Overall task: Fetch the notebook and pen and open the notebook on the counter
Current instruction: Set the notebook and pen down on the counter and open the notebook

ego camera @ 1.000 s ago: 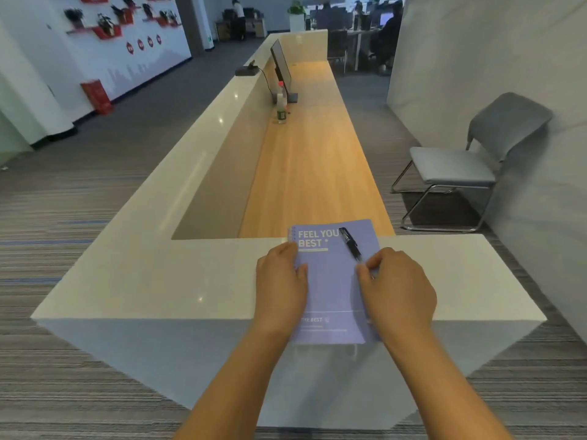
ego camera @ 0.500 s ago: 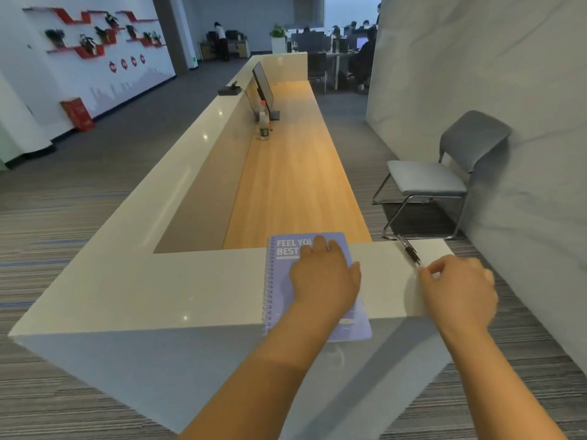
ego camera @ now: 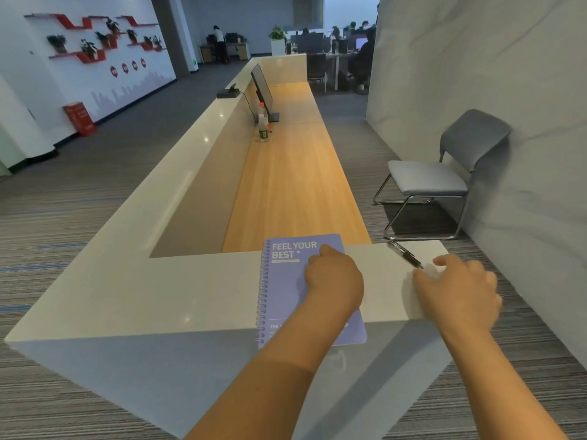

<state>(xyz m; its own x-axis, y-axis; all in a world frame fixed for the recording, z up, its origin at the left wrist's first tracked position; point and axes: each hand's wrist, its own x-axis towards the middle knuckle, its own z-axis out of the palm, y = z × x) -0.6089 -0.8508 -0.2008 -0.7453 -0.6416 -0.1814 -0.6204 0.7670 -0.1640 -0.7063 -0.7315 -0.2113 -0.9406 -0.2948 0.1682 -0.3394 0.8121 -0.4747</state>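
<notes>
A closed lilac spiral notebook (ego camera: 286, 290) printed "FEEL YOUR BEST" lies on the white counter (ego camera: 178, 290), its near edge hanging over the counter's front. My left hand (ego camera: 333, 277) rests on the cover with curled fingers and holds it down. A black pen (ego camera: 405, 254) lies flat on the counter to the right of the notebook, pointing away. My right hand (ego camera: 457, 287) is just behind the pen's near end, thumb and forefinger slightly apart, blurred by motion.
Beyond the white counter runs a long wooden desk (ego camera: 292, 185) with a water bottle (ego camera: 263, 127) and a monitor (ego camera: 262, 88). A grey chair (ego camera: 444, 176) stands at the right by the wall. People sit at desks far back.
My right hand lifted the pen off the notebook cover and set it on the counter to the right. My left hand slid onto the middle of the cover.
</notes>
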